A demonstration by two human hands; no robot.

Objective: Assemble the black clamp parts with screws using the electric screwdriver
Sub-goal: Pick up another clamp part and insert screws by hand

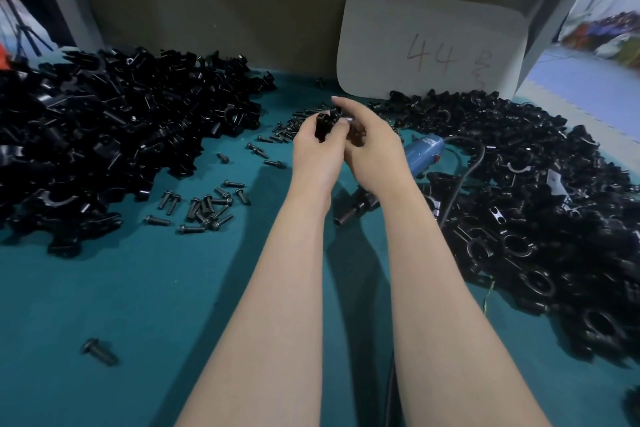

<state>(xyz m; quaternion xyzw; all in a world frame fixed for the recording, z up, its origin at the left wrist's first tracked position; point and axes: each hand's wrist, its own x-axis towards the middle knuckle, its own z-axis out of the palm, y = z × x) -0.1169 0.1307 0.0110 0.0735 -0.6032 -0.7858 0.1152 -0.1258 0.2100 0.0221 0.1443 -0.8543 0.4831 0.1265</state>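
Fingers (346,105) of left hand (316,149) and right hand (372,152) pinch the black clamp part (323,122) at frame centre, apparently mating pieces; next, pick up the electric screwdriver (420,152).

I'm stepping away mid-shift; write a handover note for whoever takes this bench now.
The left hand grips a clamp part above the table; the right hand pinches the same part.
The screwdriver lies unheld right of the hands; loose screws lie front left.
Done: the right pile holds closed rings, likely finished.
To do: fit a screw, drive it, then work through the left pile.
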